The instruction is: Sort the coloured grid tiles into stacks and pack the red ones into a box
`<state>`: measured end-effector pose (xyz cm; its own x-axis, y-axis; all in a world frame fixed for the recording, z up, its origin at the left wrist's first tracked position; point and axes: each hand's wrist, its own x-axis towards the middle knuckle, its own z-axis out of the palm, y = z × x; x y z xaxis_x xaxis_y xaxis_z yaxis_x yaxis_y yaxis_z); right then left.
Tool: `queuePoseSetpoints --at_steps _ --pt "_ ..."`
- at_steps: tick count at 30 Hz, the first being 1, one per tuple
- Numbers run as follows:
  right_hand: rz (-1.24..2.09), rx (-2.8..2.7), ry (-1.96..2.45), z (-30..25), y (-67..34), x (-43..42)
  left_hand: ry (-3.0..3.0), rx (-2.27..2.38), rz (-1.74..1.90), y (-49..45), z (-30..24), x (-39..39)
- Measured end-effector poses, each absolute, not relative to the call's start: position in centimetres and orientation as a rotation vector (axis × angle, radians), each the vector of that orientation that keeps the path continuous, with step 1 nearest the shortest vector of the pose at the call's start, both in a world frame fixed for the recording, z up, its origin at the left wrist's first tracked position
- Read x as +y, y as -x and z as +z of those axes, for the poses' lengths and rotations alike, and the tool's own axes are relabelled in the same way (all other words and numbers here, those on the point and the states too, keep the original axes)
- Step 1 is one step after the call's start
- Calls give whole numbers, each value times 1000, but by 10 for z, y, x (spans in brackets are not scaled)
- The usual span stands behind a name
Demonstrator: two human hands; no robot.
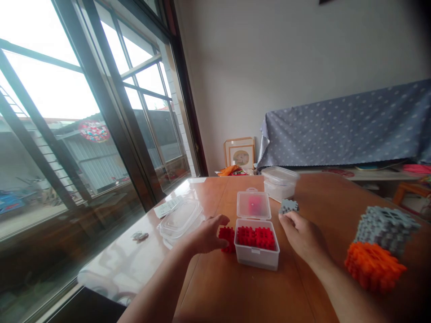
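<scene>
My left hand (211, 234) is beside a red stack of interlocking plastic tiles (227, 239), its thumb and fingers spread apart at the stack's left side. I cannot tell whether the thumb touches it. Right of that stack is a clear plastic box (257, 260) with its hinged lid (253, 205) tipped back. Inside stand red interlocking tiles (256, 237), and more red shows through the lid. On the far side of the box's right edge, my right hand (301, 231) pinches a grey interlocking tile (288, 206) between thumb and fingers.
At the right stand stacks of grey tiles (385, 229) and orange tiles (375, 267). A lidded clear container (279, 186) is behind the box. Clear lids (182, 220), a paper slip (167, 207) and a small object (139, 236) lie left, near the window.
</scene>
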<state>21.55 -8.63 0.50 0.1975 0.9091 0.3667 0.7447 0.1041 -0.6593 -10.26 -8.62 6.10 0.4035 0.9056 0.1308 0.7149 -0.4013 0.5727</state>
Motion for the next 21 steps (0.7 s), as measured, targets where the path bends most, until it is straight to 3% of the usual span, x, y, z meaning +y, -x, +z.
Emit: queuePoseSetpoints --at_steps 7,15,21 --pt "258 -1587 1661 6 -217 -87 -2249 1408 638 103 52 -83" --pt "287 -1539 1670 8 -219 -85 -2210 1366 941 95 71 -82" --pt "291 -1528 1640 9 -219 -86 -2395 1277 805 42 83 -82"
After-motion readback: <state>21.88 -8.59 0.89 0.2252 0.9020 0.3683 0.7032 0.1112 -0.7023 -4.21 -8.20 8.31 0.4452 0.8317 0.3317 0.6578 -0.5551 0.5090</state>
